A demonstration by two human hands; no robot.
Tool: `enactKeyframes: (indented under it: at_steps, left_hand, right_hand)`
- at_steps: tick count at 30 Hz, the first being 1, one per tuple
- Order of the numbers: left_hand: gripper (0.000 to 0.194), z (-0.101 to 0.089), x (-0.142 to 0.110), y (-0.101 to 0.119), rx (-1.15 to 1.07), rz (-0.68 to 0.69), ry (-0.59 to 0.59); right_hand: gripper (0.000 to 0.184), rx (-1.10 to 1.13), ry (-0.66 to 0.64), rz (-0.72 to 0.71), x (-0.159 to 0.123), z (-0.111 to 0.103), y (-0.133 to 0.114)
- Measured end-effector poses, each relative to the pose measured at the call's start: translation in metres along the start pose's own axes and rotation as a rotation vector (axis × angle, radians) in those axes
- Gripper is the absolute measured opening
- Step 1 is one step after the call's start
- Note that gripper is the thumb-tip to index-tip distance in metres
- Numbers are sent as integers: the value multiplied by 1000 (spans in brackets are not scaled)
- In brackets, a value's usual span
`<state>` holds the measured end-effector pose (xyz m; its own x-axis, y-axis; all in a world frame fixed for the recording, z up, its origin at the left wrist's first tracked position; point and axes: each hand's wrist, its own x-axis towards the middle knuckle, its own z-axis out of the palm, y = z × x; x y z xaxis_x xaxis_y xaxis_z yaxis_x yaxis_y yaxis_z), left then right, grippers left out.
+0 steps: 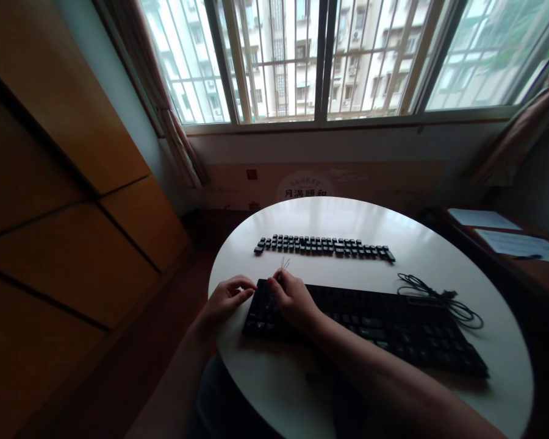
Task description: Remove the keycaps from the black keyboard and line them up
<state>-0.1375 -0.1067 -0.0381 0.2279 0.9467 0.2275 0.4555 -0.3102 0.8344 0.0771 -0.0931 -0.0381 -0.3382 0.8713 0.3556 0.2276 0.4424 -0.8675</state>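
A black keyboard (370,317) lies at a slant on a white oval table, with its upper left part bare of several keycaps. My right hand (295,302) is closed over the keyboard's left part, pinching a thin wire keycap puller (284,264) whose wire loops point up and away. At the far left corner, my left hand (229,299) has its fingers curled, with thumb and index fingertips against the keyboard's edge. Beyond the keyboard, loose black keycaps (320,245) stand in rows. My right wrist and forearm hide part of the keys.
The coiled black cable (439,296) rests behind the keyboard's right end. To the right, a brown side table (526,268) carries paper sheets (521,244) and a dark pen (528,256). Wooden cabinets (64,244) stand left; a barred window (279,67) is ahead.
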Motion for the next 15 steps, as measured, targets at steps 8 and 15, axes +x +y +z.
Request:
enactKeyframes:
  at_steps: [8, 15]
  left_hand:
    - [20, 5, -1, 1, 54, -10, -134]
    - [21, 8, -1, 5, 44, -31, -114]
  right_hand:
    - [18, -170, -64, -32, -1, 3, -1]
    - [18, -211, -132, -57, 0, 2, -2]
